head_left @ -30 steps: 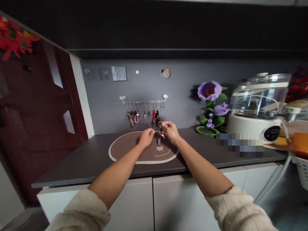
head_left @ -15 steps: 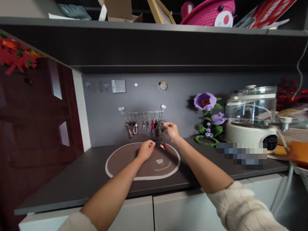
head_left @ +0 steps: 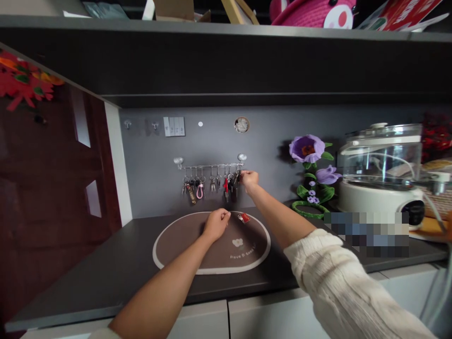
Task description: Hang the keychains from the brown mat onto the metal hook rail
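My right hand (head_left: 249, 179) is raised to the right end of the metal hook rail (head_left: 210, 165) on the grey wall, fingers pinched on a key ring (head_left: 237, 178) at the last hook. Several key bunches (head_left: 208, 183) hang along the rail. My left hand (head_left: 218, 222) hovers low over the brown oval mat (head_left: 183, 235) on the dark counter, fingers curled closed; what they hold, if anything, is hidden. A small red key tag (head_left: 243, 217) lies on the mat just right of my left hand.
A purple knitted flower (head_left: 310, 165) stands right of the rail. A white appliance with a clear lid (head_left: 383, 169) sits at the far right. A dark shelf (head_left: 226, 52) with boxes overhangs the counter (head_left: 88, 268). A brown door (head_left: 52, 188) is at the left.
My right hand has lifted the key ring from above the mat up to the rail's right end. The red tag now lies on the mat. The left hand has stayed put.
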Action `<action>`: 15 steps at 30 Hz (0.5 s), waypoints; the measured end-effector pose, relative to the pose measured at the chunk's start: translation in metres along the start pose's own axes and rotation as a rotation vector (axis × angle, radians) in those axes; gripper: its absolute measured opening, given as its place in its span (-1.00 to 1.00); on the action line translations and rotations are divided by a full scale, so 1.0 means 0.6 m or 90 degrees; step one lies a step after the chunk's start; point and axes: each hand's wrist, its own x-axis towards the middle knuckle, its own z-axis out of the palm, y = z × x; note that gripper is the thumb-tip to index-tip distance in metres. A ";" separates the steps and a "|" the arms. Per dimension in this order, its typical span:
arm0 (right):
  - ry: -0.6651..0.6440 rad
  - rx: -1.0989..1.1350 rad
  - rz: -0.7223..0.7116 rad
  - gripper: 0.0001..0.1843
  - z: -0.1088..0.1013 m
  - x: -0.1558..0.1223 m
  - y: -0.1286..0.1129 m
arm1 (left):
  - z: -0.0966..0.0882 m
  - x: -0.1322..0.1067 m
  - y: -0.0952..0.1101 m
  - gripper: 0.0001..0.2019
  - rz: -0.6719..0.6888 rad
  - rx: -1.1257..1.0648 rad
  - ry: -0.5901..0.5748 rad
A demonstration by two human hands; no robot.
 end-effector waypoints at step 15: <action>-0.003 0.004 0.047 -0.92 0.006 0.013 0.041 | 0.001 0.004 -0.006 -0.72 -0.015 0.001 0.008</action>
